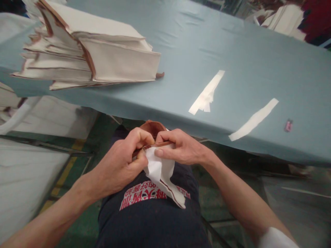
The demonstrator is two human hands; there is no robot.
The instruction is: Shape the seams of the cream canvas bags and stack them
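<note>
My left hand (124,159) and my right hand (178,146) are held together just below the table's near edge, over my dark apron (152,213). Both pinch the same small fabric piece (161,172): white cloth with a brown edge that hangs down toward the apron's red and white print. A brown part of the piece (152,126) sticks up behind my fingers. The fingers of both hands are closed on its top edge.
A grey-blue covered table (232,51) fills the upper view. A tall stack of cream fabric pieces with brown trim (85,51) lies at its left. Two white strips (207,93) (254,119) lie near the front edge, with a small pink tag (288,125) to their right.
</note>
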